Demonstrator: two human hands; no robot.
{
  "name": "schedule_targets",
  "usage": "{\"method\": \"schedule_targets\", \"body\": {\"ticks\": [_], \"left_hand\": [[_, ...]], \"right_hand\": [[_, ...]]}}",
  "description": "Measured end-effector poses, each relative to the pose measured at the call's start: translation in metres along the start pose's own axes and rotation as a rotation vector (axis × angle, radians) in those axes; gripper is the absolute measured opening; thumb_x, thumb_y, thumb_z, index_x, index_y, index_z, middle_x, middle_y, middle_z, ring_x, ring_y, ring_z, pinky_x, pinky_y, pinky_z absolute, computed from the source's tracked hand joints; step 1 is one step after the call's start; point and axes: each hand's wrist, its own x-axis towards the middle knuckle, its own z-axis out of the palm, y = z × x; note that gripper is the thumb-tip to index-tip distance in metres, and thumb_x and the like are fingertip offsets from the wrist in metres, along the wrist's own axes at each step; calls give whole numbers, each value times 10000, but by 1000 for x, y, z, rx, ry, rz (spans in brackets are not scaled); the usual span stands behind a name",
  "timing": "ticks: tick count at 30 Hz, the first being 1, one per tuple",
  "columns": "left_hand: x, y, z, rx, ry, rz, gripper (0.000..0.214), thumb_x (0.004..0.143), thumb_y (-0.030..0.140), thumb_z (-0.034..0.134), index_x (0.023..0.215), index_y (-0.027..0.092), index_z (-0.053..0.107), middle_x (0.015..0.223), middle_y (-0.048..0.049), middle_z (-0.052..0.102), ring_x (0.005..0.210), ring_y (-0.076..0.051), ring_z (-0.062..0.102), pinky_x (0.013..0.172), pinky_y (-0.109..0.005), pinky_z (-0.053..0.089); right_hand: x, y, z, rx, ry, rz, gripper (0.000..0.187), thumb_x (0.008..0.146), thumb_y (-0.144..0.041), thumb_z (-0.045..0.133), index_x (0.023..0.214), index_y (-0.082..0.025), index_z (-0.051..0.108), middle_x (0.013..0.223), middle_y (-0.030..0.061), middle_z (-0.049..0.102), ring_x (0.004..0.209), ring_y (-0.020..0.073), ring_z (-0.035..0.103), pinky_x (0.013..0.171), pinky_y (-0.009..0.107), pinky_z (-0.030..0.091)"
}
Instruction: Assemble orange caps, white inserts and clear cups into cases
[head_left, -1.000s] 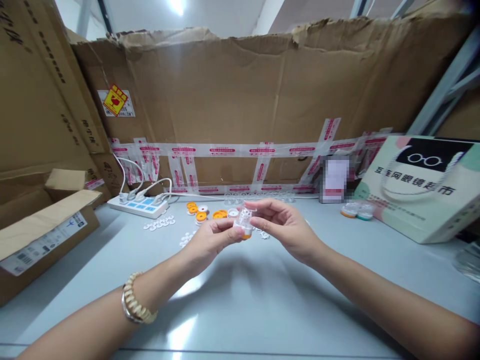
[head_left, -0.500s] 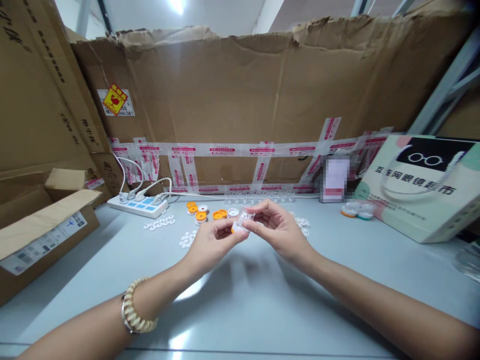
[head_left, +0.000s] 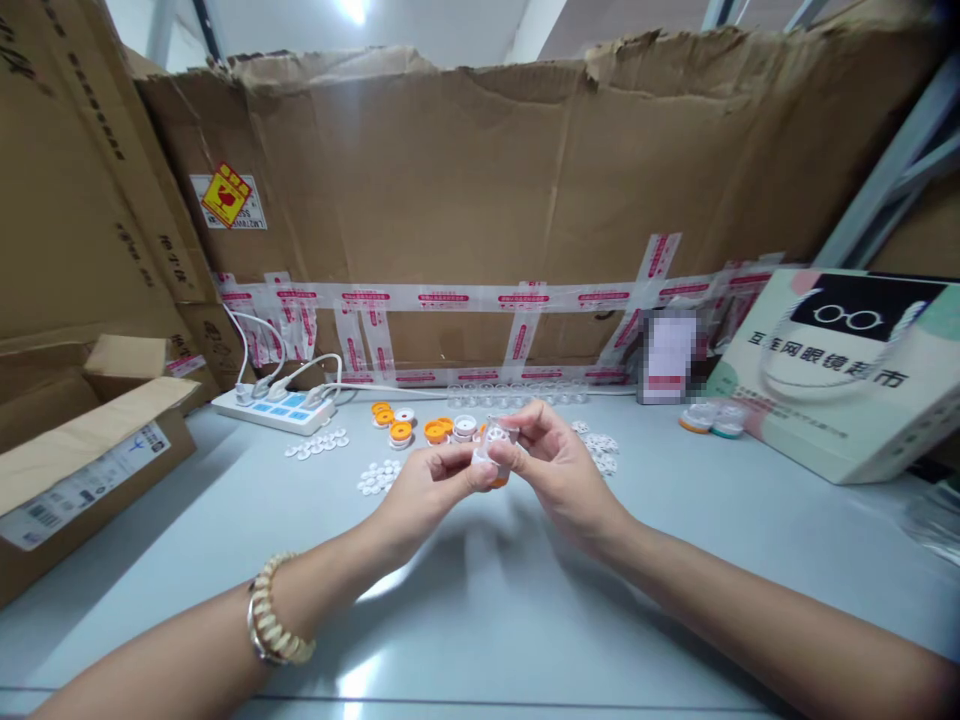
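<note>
Head view: a small clear plastic vial [head_left: 493,452] with an orange base is pinched between the fingertips of the left hand [head_left: 424,490] and the right hand [head_left: 559,470], held just above the table [head_left: 480,600]. Both grips are pressed together on it, the left low down and the right at the top; what lies under the right fingers cannot be told. The vial is probably best kept upright and squared, with light, even pressure, so that the thin, smooth plastic is neither cracked nor let slip. Just beyond the grip, round orange caps [head_left: 435,432] and white ones are scattered. To its left, flat white scalloped discs [head_left: 379,477] are clustered. Matte, creased cardboard [head_left: 525,180] is stood farther behind, and the table is glossy grey.
</note>
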Motion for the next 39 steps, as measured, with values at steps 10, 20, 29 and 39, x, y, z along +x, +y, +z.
{"method": "schedule_targets", "body": {"ticks": [10,20,29,39], "left_hand": [[1,-2,-1,-16,-2,9,268,791,397,620,866,146,678,846,-48,630,864,-178,556,828,-313,419],[0,-1,6,14,80,-53,256,735,385,669,746,129,667,748,-33,626,780,-165,565,769,-296,429],[3,3,-3,-305,56,-64,289,726,326,712,947,145,672,907,-62,679,867,-152,611,829,-265,452],[5,1,-3,49,-10,104,309,744,263,681,1035,164,649,971,-70,692,926,-198,629,873,-325,471]], "right_hand": [[-1,-4,2,-64,39,-20,238,677,-351,723,747,-212,543,712,-33,598,685,106,560,613,231,450],[2,-1,0,-94,33,65,283,677,-411,706,760,-208,529,713,-31,590,678,108,546,621,238,429],[-1,5,-10,-124,-87,63,538,603,-359,774,1080,-278,538,1164,46,587,1099,193,534,953,362,417],[0,3,-15,-111,-283,73,389,740,-388,671,1097,-243,620,1163,64,626,1089,210,568,987,398,406]]}}
